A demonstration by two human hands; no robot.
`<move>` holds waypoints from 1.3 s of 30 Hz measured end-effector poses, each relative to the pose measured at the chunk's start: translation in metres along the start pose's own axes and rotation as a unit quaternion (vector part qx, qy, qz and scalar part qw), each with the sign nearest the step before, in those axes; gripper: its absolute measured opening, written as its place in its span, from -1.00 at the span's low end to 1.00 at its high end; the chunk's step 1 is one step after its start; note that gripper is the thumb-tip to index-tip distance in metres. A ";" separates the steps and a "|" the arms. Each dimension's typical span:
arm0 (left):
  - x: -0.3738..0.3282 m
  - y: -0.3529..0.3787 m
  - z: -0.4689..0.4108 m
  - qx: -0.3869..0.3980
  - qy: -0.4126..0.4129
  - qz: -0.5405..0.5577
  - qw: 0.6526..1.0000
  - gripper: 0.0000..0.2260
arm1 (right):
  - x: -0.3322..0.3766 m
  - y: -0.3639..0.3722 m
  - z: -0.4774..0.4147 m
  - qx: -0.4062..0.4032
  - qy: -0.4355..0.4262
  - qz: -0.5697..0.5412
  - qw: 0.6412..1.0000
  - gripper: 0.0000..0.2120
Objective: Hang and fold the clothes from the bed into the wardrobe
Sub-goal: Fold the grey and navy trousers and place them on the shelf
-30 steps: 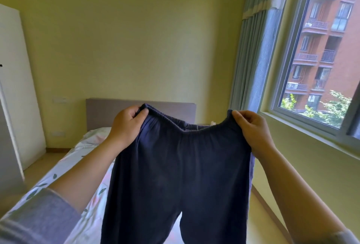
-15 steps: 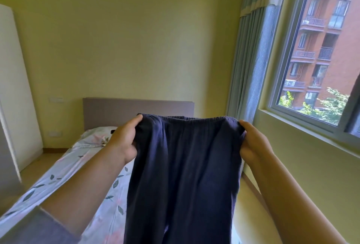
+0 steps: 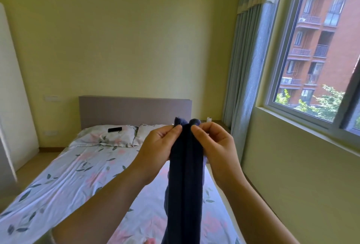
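Dark navy trousers (image 3: 185,181) hang folded lengthwise in front of me, above the bed (image 3: 78,175). My left hand (image 3: 157,146) and my right hand (image 3: 212,146) pinch the two ends of the waistband, brought together side by side at the top. The legs drop straight down past the bottom of the view. Part of the white wardrobe (image 3: 11,88) stands at the far left.
The bed has a floral sheet, two pillows (image 3: 109,136) and a grey headboard (image 3: 134,109). A black phone (image 3: 115,129) lies on the left pillow. A curtain (image 3: 247,64) and a large window (image 3: 319,49) fill the right wall. A strip of floor runs along each side of the bed.
My hands have come together, folding the spread waistband in half so the trousers hang narrow. The view has dropped, showing more of the bed.
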State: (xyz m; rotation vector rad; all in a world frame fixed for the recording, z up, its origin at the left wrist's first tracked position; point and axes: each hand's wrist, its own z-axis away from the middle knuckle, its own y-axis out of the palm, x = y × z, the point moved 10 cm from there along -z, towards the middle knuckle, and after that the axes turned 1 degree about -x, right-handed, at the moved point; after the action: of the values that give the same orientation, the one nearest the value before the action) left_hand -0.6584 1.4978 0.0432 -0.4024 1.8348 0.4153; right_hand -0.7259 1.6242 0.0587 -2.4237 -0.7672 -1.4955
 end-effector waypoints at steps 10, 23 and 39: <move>0.011 -0.009 0.003 0.038 -0.033 0.016 0.999 -0.72 | 0.004 0.003 -0.002 0.050 -0.037 0.089 0.994 -0.95; 0.022 -0.011 0.004 0.109 -0.035 0.007 0.993 -0.73 | 0.002 0.012 -0.001 0.147 -0.046 0.085 0.984 -0.75; 0.006 -0.019 0.015 0.033 0.062 -0.091 0.993 -0.81 | -0.013 0.010 -0.005 0.053 0.002 0.056 0.997 -0.78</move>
State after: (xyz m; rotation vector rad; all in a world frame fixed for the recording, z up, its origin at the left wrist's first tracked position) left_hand -0.6385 1.4880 0.0321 -0.5552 1.9082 0.2082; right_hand -0.7294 1.6097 0.0511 -2.3430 -0.6805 -1.3830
